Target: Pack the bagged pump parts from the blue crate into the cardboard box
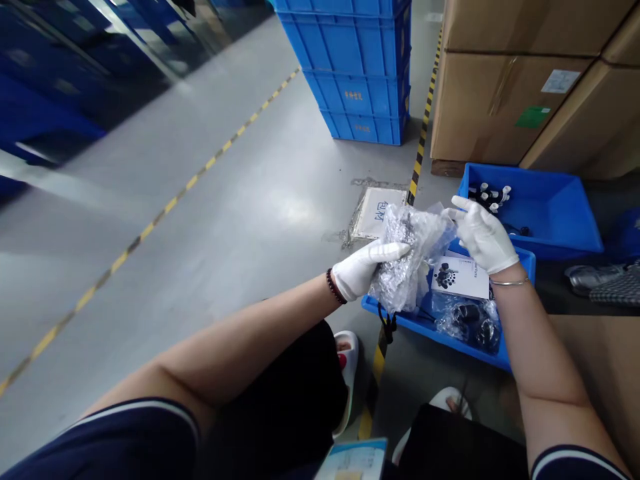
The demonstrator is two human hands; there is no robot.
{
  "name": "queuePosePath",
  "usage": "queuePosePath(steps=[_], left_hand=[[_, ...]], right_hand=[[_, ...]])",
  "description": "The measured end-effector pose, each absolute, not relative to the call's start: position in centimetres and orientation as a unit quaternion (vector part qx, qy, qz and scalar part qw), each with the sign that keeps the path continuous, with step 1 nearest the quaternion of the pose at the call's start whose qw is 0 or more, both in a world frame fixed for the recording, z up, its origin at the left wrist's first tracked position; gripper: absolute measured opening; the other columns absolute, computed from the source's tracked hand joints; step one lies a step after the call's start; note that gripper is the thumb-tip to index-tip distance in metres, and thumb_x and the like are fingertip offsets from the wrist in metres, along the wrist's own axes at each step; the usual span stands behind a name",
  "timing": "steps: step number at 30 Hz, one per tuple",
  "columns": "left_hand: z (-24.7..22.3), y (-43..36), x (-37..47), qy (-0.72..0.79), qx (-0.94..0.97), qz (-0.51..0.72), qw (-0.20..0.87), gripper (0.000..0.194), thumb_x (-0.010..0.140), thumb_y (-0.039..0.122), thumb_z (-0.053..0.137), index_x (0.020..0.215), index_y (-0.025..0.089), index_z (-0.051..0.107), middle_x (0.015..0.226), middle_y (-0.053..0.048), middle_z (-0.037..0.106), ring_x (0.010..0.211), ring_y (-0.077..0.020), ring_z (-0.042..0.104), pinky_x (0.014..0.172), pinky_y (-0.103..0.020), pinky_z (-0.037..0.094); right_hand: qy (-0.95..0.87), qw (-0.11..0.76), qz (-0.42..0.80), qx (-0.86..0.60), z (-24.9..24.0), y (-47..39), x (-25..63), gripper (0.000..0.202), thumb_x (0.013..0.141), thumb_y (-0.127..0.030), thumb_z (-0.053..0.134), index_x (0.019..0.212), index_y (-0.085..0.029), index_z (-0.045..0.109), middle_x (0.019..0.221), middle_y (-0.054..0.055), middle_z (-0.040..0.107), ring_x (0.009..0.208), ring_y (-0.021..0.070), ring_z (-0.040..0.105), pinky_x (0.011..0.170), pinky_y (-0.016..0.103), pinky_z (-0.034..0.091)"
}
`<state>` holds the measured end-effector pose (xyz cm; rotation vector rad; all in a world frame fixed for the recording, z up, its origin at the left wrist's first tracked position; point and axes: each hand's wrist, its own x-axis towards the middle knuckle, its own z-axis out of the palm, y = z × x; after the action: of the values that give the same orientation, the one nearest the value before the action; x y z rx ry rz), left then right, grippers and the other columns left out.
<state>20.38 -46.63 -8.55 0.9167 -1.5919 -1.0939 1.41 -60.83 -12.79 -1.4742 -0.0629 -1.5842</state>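
A clear bubble-wrap bundle (407,257) hangs over the left part of a blue tray (525,267). My left hand (367,267), in a white glove, grips its left side, thumb across the front. At the upper right edge of the wrap is my right hand (483,233), also gloved, its fingers partly closed at the loose plastic. What the wrap encloses is hard to make out. Beneath, the tray holds a white printed booklet (463,277) and dark parts in clear bags (467,320). A black cord (387,325) dangles over the tray's edge.
Behind the tray, a larger blue bin (555,210) holds black parts with white ends. Stacked blue crates (363,87) and cardboard boxes (510,100) stand farther back. Yellow-black tape (423,133) runs along the floor. Another person's shoe (595,277) is at the right.
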Motion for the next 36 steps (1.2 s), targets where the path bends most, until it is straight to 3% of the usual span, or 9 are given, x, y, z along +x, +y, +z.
queuePosePath(steps=[3,5,8,15,20,24,30,36], left_hand=[[-8.8,-46.3,20.4,-0.669,0.364,-0.456,0.461,0.065,0.064,0.039,0.089,0.119,0.012,0.070,0.102,-0.012,0.077,0.084,-0.0253,0.072,0.078,-0.034,0.055],[-9.0,-46.0,20.8,-0.666,0.362,-0.458,0.464,0.059,0.067,0.041,0.087,0.116,0.012,0.071,0.099,-0.012,0.077,0.084,-0.0258,0.073,0.077,-0.035,0.055],[-8.9,-45.5,21.7,-0.654,0.367,-0.441,0.493,0.051,0.072,0.047,0.082,0.107,0.010,0.073,0.093,-0.013,0.078,0.082,-0.0273,0.073,0.079,-0.038,0.055],[-8.9,-45.3,22.2,-0.659,0.359,-0.416,0.514,0.049,0.073,0.049,0.080,0.100,0.009,0.074,0.092,-0.014,0.077,0.082,-0.0282,0.072,0.081,-0.040,0.054],[-9.6,-45.6,21.7,-0.643,0.342,-0.421,0.541,0.050,0.072,0.052,0.079,0.100,0.010,0.074,0.090,-0.014,0.077,0.082,-0.0303,0.073,0.085,-0.045,0.055],[-9.6,-45.7,21.9,-0.643,0.348,-0.413,0.543,0.055,0.070,0.055,0.080,0.102,0.011,0.074,0.090,-0.013,0.077,0.081,-0.0312,0.073,0.085,-0.046,0.056],[-9.7,-46.1,21.6,-0.637,0.375,-0.430,0.518,0.049,0.070,0.045,0.081,0.104,0.011,0.073,0.088,-0.011,0.077,0.085,-0.0304,0.074,0.092,-0.045,0.055],[-9.2,-46.3,21.8,-0.631,0.351,-0.411,0.557,0.050,0.074,0.051,0.077,0.102,0.010,0.071,0.086,-0.013,0.076,0.081,-0.0316,0.073,0.090,-0.048,0.055]], right_hand=[[0.020,0.435,-0.619,-0.653,-12.1,-60.8,2.5,0.066,0.064,-0.077,0.075,0.094,-0.019,0.068,0.072,-0.001,0.062,0.050,0.0057,0.038,0.042,0.022,0.027],[0.024,0.434,-0.615,-0.658,-11.8,-61.2,3.0,0.060,0.064,-0.077,0.076,0.074,-0.019,0.060,0.056,-0.004,0.049,0.047,0.0058,0.036,0.041,0.022,0.025],[-0.028,0.472,-0.642,-0.604,-11.7,-61.7,3.0,0.061,0.071,-0.078,0.070,0.066,-0.021,0.049,0.052,-0.007,0.039,0.044,0.0054,0.031,0.040,0.022,0.022],[-0.010,0.475,-0.609,-0.635,-12.4,-59.7,5.3,0.062,0.071,-0.081,0.067,0.074,-0.022,0.048,0.058,-0.006,0.044,0.049,0.0078,0.036,0.045,0.023,0.030],[0.057,0.348,-0.704,-0.617,-12.2,-60.0,7.5,0.068,0.064,-0.086,0.066,0.075,-0.023,0.044,0.062,-0.005,0.048,0.057,0.0115,0.046,0.056,0.027,0.041],[0.114,0.280,-0.732,-0.610,-12.3,-61.1,7.0,0.075,0.062,-0.087,0.067,0.096,-0.021,0.053,0.076,0.000,0.060,0.072,0.0184,0.059,0.073,0.034,0.050],[0.086,0.321,-0.709,-0.622,-12.6,-61.3,7.1,0.072,0.073,-0.083,0.060,0.108,-0.021,0.054,0.083,0.003,0.068,0.075,0.0206,0.065,0.073,0.036,0.055],[0.036,0.381,-0.761,-0.523,-11.2,-61.1,5.9,0.073,0.080,-0.084,0.049,0.115,-0.020,0.053,0.115,0.011,0.069,0.107,0.0239,0.067,0.093,0.040,0.056]])
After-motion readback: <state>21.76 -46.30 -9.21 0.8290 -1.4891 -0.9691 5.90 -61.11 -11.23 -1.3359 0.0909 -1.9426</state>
